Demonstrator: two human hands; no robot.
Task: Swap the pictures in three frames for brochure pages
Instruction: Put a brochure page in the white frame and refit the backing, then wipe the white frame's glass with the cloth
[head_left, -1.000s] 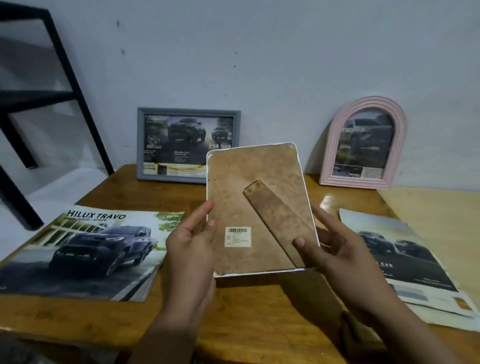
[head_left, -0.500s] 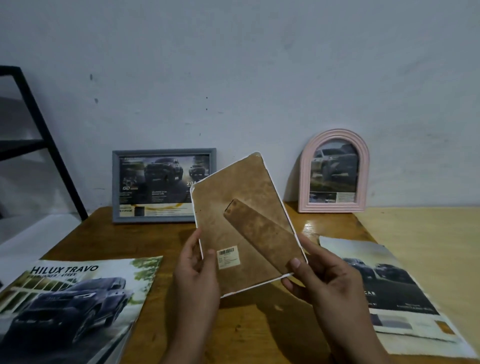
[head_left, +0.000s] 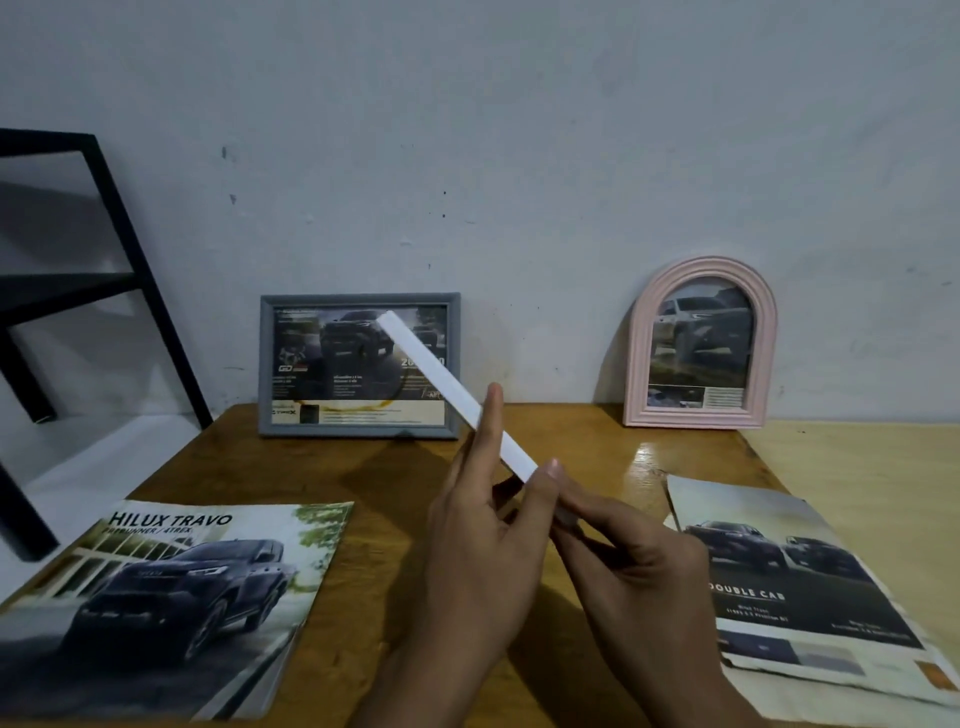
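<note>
Both hands (head_left: 483, 545) (head_left: 639, 566) pinch white frame (head_left: 452, 395) (edge-on) | 2 frames behind

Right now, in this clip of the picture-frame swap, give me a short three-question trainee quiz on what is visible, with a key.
1. True or false: the white frame is seen edge-on, held off the table between the left hand and the right hand.
2. Which frame stands at the back right against the wall? A) the grey frame B) the pink arched frame C) a round gold frame
3. Fill in: the brochure lying at the left reads HILUX ____ on its cover.

Key: 1 true; 2 B; 3 TRAVO.
</note>
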